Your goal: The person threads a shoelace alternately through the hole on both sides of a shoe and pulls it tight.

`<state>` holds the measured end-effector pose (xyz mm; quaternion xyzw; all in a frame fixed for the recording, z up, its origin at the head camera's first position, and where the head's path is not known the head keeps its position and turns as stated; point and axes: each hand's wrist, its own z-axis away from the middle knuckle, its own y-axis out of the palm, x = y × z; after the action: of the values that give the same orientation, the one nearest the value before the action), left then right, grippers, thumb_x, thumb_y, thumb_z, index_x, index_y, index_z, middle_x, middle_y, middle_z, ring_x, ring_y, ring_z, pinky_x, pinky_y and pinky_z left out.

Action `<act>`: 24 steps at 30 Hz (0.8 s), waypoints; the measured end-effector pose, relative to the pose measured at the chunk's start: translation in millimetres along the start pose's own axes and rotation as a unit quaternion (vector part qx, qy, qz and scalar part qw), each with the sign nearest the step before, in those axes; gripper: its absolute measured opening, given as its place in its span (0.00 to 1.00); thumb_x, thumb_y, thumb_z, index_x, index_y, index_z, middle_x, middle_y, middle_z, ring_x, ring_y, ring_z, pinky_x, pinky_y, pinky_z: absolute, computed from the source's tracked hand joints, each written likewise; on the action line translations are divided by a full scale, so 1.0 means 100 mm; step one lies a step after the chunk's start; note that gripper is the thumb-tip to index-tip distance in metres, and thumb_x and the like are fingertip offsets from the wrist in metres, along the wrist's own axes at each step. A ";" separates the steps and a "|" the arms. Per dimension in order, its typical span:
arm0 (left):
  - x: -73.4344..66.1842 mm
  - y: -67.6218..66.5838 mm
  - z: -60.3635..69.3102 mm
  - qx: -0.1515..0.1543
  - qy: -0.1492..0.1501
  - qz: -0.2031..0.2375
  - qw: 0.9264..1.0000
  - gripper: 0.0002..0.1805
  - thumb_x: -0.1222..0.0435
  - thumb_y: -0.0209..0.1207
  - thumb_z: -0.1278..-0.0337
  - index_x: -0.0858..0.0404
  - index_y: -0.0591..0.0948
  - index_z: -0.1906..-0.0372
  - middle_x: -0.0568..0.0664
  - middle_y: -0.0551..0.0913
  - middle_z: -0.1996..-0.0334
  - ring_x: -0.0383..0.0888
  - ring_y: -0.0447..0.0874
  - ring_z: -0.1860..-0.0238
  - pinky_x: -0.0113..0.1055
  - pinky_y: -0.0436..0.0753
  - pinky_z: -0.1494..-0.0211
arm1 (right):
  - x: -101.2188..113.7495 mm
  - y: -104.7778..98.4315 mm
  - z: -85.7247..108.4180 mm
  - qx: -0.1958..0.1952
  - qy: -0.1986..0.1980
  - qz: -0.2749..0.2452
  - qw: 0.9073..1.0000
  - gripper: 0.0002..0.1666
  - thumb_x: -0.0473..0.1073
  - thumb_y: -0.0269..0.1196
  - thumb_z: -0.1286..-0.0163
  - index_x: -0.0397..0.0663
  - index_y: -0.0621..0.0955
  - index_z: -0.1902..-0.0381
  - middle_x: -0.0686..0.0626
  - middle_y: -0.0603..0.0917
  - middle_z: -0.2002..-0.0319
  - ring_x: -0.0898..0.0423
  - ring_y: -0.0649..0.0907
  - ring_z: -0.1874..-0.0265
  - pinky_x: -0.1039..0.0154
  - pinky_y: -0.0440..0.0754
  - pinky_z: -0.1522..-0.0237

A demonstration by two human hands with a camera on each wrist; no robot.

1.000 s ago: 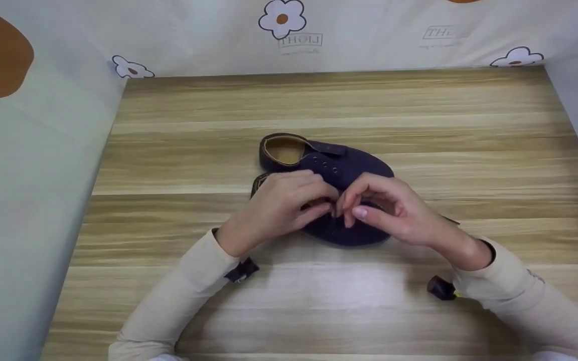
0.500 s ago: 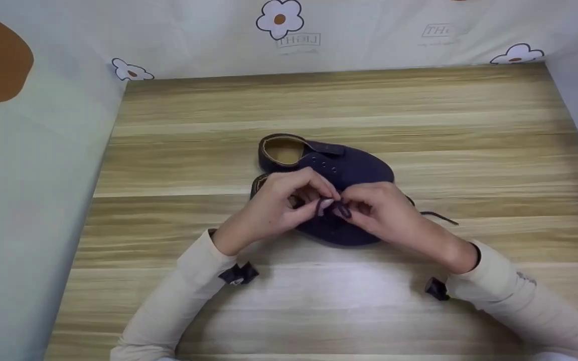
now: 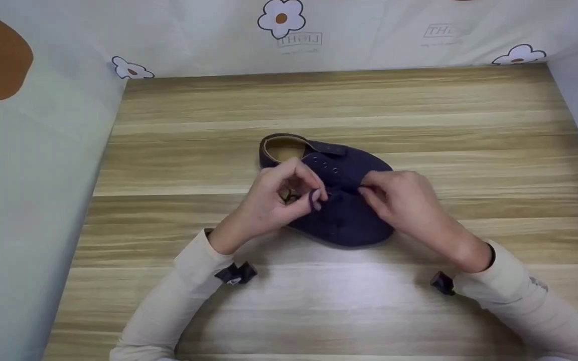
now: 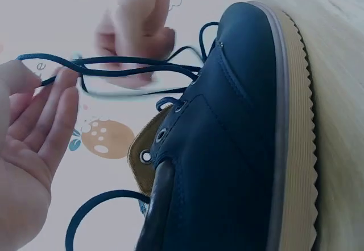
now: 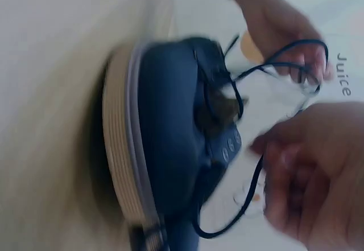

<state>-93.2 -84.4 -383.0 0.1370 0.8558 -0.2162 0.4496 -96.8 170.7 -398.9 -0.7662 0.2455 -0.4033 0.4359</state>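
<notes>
Navy shoe | left fingers pinch lace, right fingers likewise | tan sole: wrist views only

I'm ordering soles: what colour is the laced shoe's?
The sole is tan, clearest in the left wrist view.

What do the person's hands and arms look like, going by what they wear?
The left hand and right hand are gloveless. The long sleeves are cream, with a dark edge at each opening. Small black attachments sit beside both. A greyish mark shows on the right one.
</notes>
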 end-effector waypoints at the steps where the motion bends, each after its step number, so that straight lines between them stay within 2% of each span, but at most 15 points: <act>1: -0.01 -0.01 0.01 -0.014 -0.005 0.010 1.000 0.04 0.78 0.57 0.44 0.72 0.74 0.64 0.60 0.85 0.70 0.39 0.85 0.71 0.34 0.85 0.71 | -0.03 -0.03 0.01 0.009 0.026 0.045 0.999 0.06 0.39 0.65 0.36 0.48 0.82 0.74 0.51 0.82 0.81 0.55 0.80 0.81 0.57 0.77 0.79; 4: -0.04 -0.03 0.03 -0.045 -0.018 0.020 0.999 0.06 0.79 0.57 0.48 0.73 0.74 0.64 0.60 0.81 0.74 0.35 0.81 0.76 0.32 0.81 0.76 | -0.08 -0.12 0.04 0.045 0.075 0.155 0.984 0.12 0.33 0.62 0.41 0.47 0.77 0.83 0.46 0.80 0.84 0.46 0.80 0.84 0.47 0.75 0.85; 7: -0.05 -0.03 0.04 -0.047 -0.015 0.030 0.998 0.06 0.79 0.59 0.48 0.73 0.76 0.64 0.61 0.81 0.72 0.34 0.81 0.73 0.32 0.83 0.74 | -0.07 -0.19 0.08 0.086 0.079 0.211 0.970 0.12 0.28 0.59 0.47 0.45 0.74 0.85 0.43 0.79 0.86 0.43 0.79 0.86 0.46 0.73 0.90; 9: -0.04 -0.02 0.03 -0.039 0.001 0.037 0.999 0.05 0.77 0.60 0.47 0.73 0.77 0.65 0.61 0.82 0.70 0.37 0.83 0.69 0.33 0.84 0.70 | -0.04 -0.23 0.09 0.091 0.069 0.211 0.971 0.07 0.27 0.58 0.49 0.44 0.77 0.78 0.44 0.79 0.84 0.44 0.78 0.86 0.48 0.72 0.90; 10: -0.04 -0.02 0.02 -0.034 0.009 0.044 0.998 0.04 0.78 0.60 0.47 0.73 0.77 0.65 0.61 0.83 0.68 0.39 0.85 0.66 0.34 0.86 0.67 | -0.01 -0.24 0.09 0.083 0.061 0.197 0.975 0.08 0.28 0.58 0.48 0.43 0.79 0.72 0.44 0.80 0.83 0.45 0.78 0.86 0.49 0.71 0.90; 12: -0.03 -0.01 0.01 -0.027 0.026 0.048 0.998 0.03 0.77 0.59 0.46 0.71 0.78 0.66 0.60 0.84 0.65 0.43 0.85 0.61 0.36 0.86 0.62 | 0.04 -0.24 0.08 0.054 0.040 0.151 0.986 0.13 0.30 0.59 0.43 0.44 0.80 0.59 0.46 0.81 0.79 0.49 0.78 0.85 0.53 0.72 0.87; 14: -0.03 0.00 0.00 -0.023 0.040 0.045 0.998 0.04 0.78 0.57 0.46 0.69 0.79 0.67 0.59 0.85 0.63 0.46 0.86 0.57 0.37 0.86 0.59 | 0.10 -0.22 0.06 0.029 0.014 0.078 0.996 0.19 0.35 0.60 0.37 0.46 0.78 0.47 0.51 0.82 0.77 0.56 0.76 0.84 0.59 0.73 0.83; 16: -0.02 0.00 -0.01 -0.019 0.050 0.032 0.998 0.06 0.78 0.55 0.47 0.67 0.79 0.67 0.58 0.86 0.62 0.47 0.86 0.55 0.38 0.86 0.54 | 0.15 -0.17 0.03 0.024 -0.011 -0.010 1.000 0.23 0.40 0.62 0.33 0.49 0.76 0.40 0.55 0.82 0.75 0.63 0.75 0.82 0.65 0.73 0.80; 17: -0.01 0.00 -0.01 -0.016 0.054 0.023 0.998 0.06 0.77 0.54 0.48 0.66 0.80 0.67 0.57 0.86 0.62 0.47 0.85 0.54 0.39 0.85 0.52 | 0.18 -0.14 0.02 0.032 -0.019 -0.057 0.998 0.25 0.41 0.63 0.32 0.50 0.75 0.38 0.56 0.82 0.75 0.65 0.75 0.82 0.67 0.74 0.79; 18: -0.01 0.00 -0.01 -0.012 0.057 0.015 0.998 0.07 0.77 0.54 0.48 0.66 0.80 0.67 0.56 0.87 0.62 0.47 0.85 0.54 0.39 0.84 0.49 | 0.20 -0.12 0.01 0.048 -0.022 -0.107 0.993 0.26 0.41 0.63 0.31 0.51 0.74 0.36 0.57 0.82 0.75 0.67 0.75 0.82 0.69 0.74 0.78; 20: 0.00 0.00 -0.01 -0.005 0.060 0.005 0.998 0.08 0.77 0.53 0.48 0.65 0.80 0.67 0.56 0.87 0.61 0.47 0.85 0.52 0.40 0.83 0.45 | 0.23 -0.07 -0.01 0.082 -0.014 -0.206 0.975 0.27 0.40 0.64 0.31 0.51 0.74 0.35 0.56 0.84 0.74 0.67 0.77 0.81 0.70 0.77 0.78; 22: 0.01 0.00 -0.01 0.000 0.064 -0.004 0.998 0.09 0.76 0.53 0.49 0.66 0.81 0.67 0.57 0.87 0.59 0.47 0.85 0.50 0.42 0.81 0.40 | 0.26 -0.03 -0.02 0.113 0.007 -0.296 0.949 0.23 0.37 0.62 0.30 0.48 0.75 0.38 0.52 0.86 0.72 0.63 0.80 0.79 0.67 0.80 0.77; 24: 0.01 0.00 0.00 0.000 0.071 -0.014 0.997 0.10 0.76 0.52 0.49 0.66 0.82 0.66 0.57 0.87 0.56 0.48 0.85 0.48 0.42 0.80 0.38 | 0.28 -0.01 -0.04 0.125 0.027 -0.367 0.921 0.17 0.36 0.59 0.28 0.42 0.77 0.43 0.47 0.86 0.72 0.60 0.81 0.80 0.64 0.81 0.77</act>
<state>-94.0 -84.2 -383.4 0.1401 0.8875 -0.2122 0.3844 -84.5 149.0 -385.5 -0.7309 -0.0937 -0.5827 0.3428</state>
